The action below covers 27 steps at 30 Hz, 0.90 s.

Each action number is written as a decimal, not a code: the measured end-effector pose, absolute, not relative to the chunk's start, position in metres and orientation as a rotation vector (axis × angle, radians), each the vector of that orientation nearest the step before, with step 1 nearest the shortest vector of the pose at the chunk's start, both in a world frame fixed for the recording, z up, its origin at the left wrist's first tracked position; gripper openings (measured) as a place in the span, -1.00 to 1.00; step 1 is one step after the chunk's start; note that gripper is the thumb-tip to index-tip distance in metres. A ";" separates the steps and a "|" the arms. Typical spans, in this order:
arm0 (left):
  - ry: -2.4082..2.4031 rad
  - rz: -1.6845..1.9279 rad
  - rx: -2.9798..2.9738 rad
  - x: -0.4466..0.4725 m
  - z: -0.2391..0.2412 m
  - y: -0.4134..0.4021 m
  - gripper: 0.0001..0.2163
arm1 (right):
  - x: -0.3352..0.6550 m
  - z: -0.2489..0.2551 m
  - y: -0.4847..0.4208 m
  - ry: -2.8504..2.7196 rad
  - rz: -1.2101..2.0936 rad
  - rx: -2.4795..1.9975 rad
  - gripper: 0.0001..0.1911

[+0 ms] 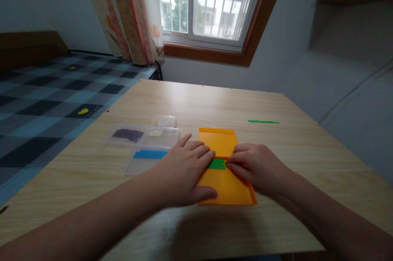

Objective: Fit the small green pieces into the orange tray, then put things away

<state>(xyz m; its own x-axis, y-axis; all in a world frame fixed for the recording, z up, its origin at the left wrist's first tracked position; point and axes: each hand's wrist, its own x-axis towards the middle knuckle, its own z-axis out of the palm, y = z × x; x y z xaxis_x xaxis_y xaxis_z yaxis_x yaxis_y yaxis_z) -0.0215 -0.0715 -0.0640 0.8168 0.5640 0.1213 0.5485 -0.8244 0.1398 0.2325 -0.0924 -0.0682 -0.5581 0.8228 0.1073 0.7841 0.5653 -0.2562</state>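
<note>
An orange plastic tray with raised edges and a ridge across it lies on the table in front of me. A flat green piece rests across the tray just below the ridge, its left end hidden by my fingers. My left hand lies over the tray's left side with fingers outstretched and thumb apart, touching the green piece. On the right, thumb and fingers of my right hand pinch a small green piece at the flat piece's right end. Most of that small piece is hidden.
Left of the tray, clear plastic boxes hold a dark purple sheet, a pale yellow piece and a blue strip. A toothed green strip lies farther back on the right of the wooden table. A checked bed adjoins the left.
</note>
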 end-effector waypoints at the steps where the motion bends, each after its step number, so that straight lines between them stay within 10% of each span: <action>1: 0.891 0.240 2.899 -0.022 -0.064 -0.072 -0.29 | 0.232 -0.068 -0.092 -2.583 0.261 -1.346 -0.78; 27: 0.890 0.257 2.909 -0.022 -0.065 -0.072 -0.30 | 0.232 -0.072 -0.092 -2.570 0.217 -1.372 -0.79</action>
